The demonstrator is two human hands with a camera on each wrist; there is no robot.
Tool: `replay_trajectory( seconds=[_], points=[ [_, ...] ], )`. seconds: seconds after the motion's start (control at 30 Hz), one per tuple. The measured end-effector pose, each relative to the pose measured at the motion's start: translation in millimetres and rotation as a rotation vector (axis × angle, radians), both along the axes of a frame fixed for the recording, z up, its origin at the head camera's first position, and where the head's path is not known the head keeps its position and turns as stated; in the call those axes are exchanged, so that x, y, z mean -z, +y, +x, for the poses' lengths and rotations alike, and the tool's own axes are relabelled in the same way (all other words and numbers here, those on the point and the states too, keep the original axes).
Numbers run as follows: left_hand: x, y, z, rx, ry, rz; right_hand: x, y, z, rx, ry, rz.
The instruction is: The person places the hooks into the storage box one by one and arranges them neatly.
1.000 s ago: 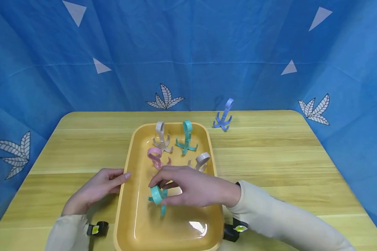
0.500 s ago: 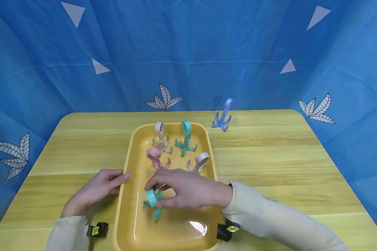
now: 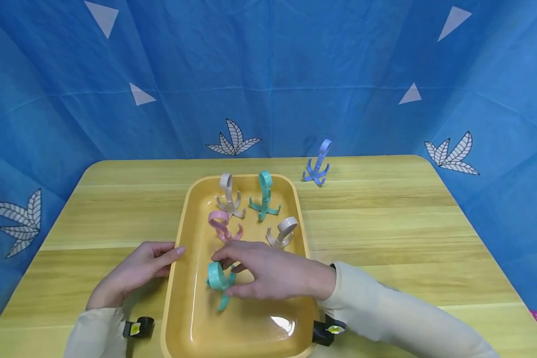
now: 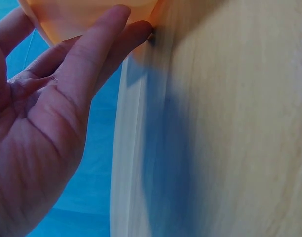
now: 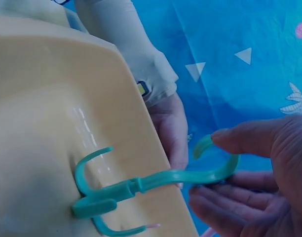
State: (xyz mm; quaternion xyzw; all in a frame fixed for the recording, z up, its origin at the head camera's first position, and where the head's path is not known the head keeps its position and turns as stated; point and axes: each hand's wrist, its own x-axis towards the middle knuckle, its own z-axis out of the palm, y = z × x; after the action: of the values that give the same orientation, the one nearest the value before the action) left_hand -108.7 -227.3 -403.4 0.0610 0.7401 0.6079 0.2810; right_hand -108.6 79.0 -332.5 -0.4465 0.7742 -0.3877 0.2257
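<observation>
A yellow tray (image 3: 172, 298) stands on the wooden table. My left hand (image 3: 136, 273) grips its left rim, thumb over the edge and fingers outside; the left wrist view shows that hand (image 4: 47, 113) at the tray wall. Inside the tray, my right hand (image 3: 273, 271) holds a teal rotating hook (image 3: 216, 276) by its curved top. In the right wrist view the thumb of my right hand (image 5: 259, 173) lies over the curve of the hook (image 5: 109, 192), with the other fingers below. The hook's prongs are down at the tray floor.
Behind the right hand stand a pink hook (image 3: 219, 221), a whitish hook (image 3: 288, 226), another whitish hook (image 3: 226, 184) and a second teal hook (image 3: 265, 189). Outside the tray, a blue-violet hook (image 3: 317, 169) stands near the table's back edge, by the blue cloth (image 3: 268, 74).
The teal hook in my right hand has shifted slightly left, then turned, so its curved top faces differently. My left hand keeps its place on the tray rim.
</observation>
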Motion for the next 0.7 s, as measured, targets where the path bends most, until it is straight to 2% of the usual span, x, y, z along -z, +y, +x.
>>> replay_trajectory(
  seconds=[0.2, 0.5, 0.7],
  points=[
    [0.2, -0.3, 0.4, -0.001, 0.002, 0.014, -7.5, 8.1, 1.0, 0.102, 0.042, 0.018],
    [0.6, 0.5, -0.6, -0.003, -0.003, 0.026, -24.6, 24.3, 9.7, 0.119, 0.094, -0.043],
    [1.7, 0.9, 0.1, -0.008, 0.006, 0.033, -28.0, 35.6, 14.5, 0.135, 0.123, -0.058]
  ],
)
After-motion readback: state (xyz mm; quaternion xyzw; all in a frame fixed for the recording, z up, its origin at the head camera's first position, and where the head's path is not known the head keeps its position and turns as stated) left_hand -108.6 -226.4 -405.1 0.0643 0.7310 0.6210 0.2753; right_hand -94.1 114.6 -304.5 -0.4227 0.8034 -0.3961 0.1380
